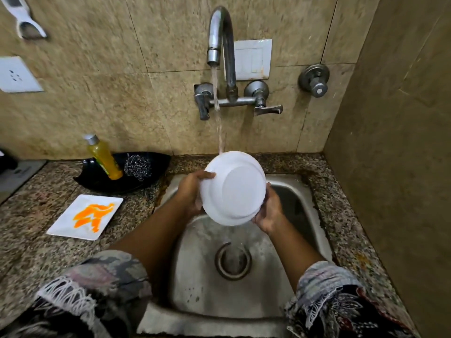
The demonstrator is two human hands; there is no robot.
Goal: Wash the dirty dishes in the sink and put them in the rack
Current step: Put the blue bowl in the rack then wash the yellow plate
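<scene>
I hold a round white plate over the steel sink, tilted with its underside facing me. My left hand grips its left rim and my right hand grips its lower right rim. Water runs from the tap onto the plate's top edge. A square white plate smeared with orange sauce lies on the counter left of the sink. No rack is in view.
A black dish at the back left holds a yellow soap bottle and a steel scrubber. Tap handles stick out from the tiled wall. A side wall stands close on the right. The granite counter surrounds the sink.
</scene>
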